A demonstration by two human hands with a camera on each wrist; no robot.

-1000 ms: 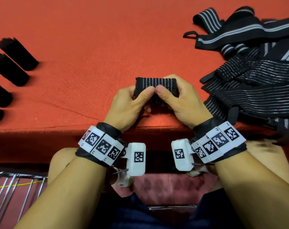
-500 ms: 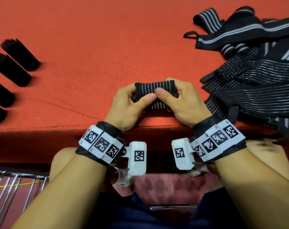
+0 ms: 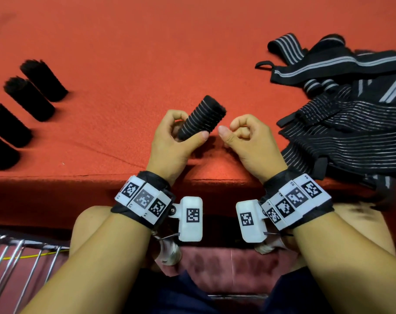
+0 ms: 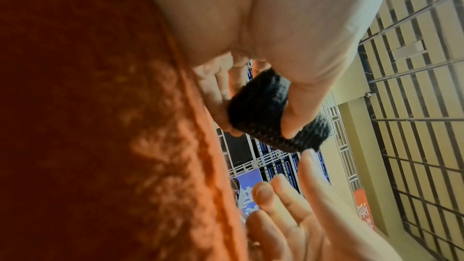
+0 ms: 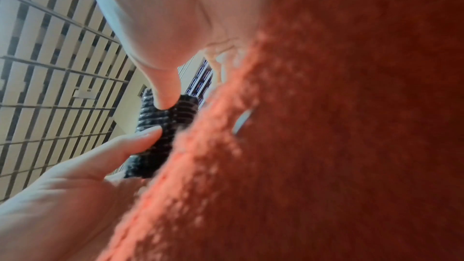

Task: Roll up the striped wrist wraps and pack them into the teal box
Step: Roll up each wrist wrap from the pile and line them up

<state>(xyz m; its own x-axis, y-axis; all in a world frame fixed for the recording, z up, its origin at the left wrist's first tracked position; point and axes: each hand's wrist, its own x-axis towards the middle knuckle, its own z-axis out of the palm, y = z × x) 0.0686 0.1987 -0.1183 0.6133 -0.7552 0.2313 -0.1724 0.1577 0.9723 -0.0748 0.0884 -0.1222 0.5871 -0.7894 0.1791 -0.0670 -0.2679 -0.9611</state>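
Note:
A rolled black wrist wrap with thin grey stripes [image 3: 201,120] is held in my left hand [image 3: 188,128], thumb over it and fingers curled behind. The roll tilts away and to the right, just above the red cloth [image 3: 192,53]. In the left wrist view the roll [image 4: 271,118] sits between thumb and fingers. My right hand [image 3: 232,131] hovers just right of the roll, fingers loosely curled and holding nothing. The right wrist view shows the roll [image 5: 163,126] beyond my right thumb. The teal box is not in view.
Several finished black rolls [image 3: 29,98] lie in a row at the far left. A heap of unrolled striped wraps [image 3: 342,132] covers the right side. The table's front edge [image 3: 79,175] runs under my wrists; a wire rack [image 3: 22,257] stands below left.
Both hands were pressing the roll level between them. My right hand has let go and drawn slightly right; my left hand has lifted the roll and turned it to point away.

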